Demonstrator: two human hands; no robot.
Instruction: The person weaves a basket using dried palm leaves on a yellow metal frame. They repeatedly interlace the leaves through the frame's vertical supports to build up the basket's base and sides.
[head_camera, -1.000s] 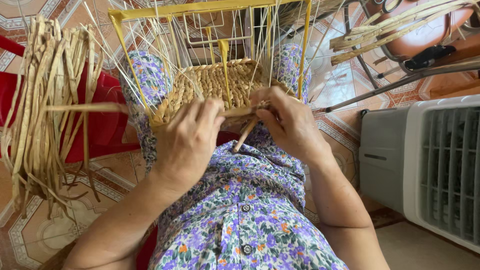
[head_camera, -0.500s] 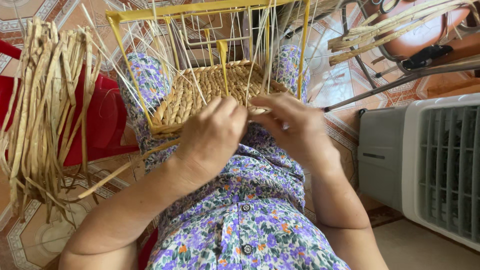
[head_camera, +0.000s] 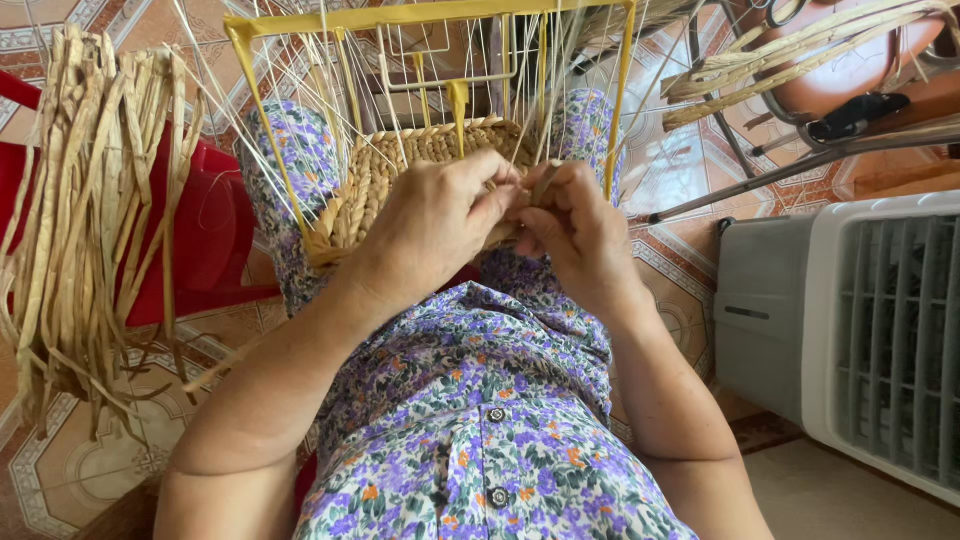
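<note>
A half-woven straw basket (head_camera: 400, 165) sits on my lap inside a yellow wire frame (head_camera: 425, 17) strung with thin pale strands. My left hand (head_camera: 435, 215) rests on the woven near edge, fingers pinched around a straw strand (head_camera: 545, 180). My right hand (head_camera: 575, 225) meets it fingertip to fingertip and grips the same strand at the basket's near rim. Both hands hide part of the weave under them.
A bundle of dried straw strips (head_camera: 85, 200) hangs over a red chair (head_camera: 215, 235) on my left. A grey-and-white fan unit (head_camera: 850, 330) stands at right. More straw and metal rods (head_camera: 790, 60) lie at the upper right on the patterned tile floor.
My hands have drawn close together at the basket's near edge. The long strand that trailed out to the left is pulled in and no longer sticks out sideways.
</note>
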